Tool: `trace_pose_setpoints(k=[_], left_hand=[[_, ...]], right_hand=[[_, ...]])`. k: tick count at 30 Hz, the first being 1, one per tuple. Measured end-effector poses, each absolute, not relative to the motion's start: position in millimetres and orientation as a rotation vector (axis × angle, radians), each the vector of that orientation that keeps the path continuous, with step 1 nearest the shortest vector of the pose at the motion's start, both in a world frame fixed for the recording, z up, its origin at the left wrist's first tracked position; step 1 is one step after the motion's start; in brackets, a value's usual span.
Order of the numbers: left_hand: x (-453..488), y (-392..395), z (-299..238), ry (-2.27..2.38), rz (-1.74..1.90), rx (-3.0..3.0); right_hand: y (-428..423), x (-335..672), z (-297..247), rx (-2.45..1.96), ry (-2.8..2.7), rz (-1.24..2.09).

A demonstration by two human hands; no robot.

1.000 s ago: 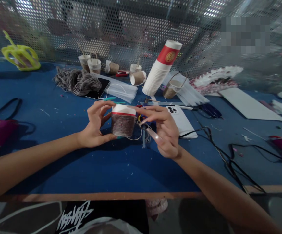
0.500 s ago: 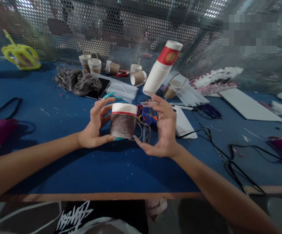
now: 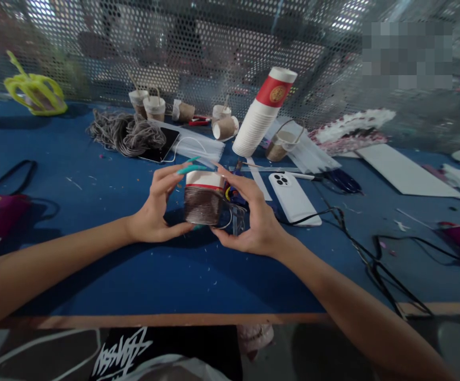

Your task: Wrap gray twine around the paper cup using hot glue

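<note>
Between my two hands is a small paper cup, white with a red stripe at the top and wound with greyish-brown cord below. My left hand grips its left side, fingers with long turquoise nails at the top and thumb at the base. On the other side, my right hand has its fingertips at the rim and its thumb at the lower edge. Directly behind the cup lies a blue tool, mostly hidden. A white phone rests to the right of my right hand.
A tilted stack of paper cups stands behind my hands. Grey cord lies heaped at the back left, near small cord-wrapped cups. Black cables run along the right. A yellow basket sits far left.
My right hand has moved left and closed onto the cup, uncovering more of the phone. The cup has shifted slightly right and down.
</note>
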State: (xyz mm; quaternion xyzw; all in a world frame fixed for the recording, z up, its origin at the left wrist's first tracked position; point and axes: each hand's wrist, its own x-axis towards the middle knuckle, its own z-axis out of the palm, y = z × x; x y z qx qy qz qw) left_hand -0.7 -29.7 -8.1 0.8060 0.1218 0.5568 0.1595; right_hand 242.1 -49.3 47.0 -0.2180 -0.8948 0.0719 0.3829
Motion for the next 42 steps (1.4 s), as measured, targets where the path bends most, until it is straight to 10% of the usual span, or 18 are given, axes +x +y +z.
trace_pose_setpoints(k=[42], left_hand=[[-3,-27,-4,0.133,1.474,2.426]], right_hand=[[-45,244,53,-0.401,-2.260,0.012]])
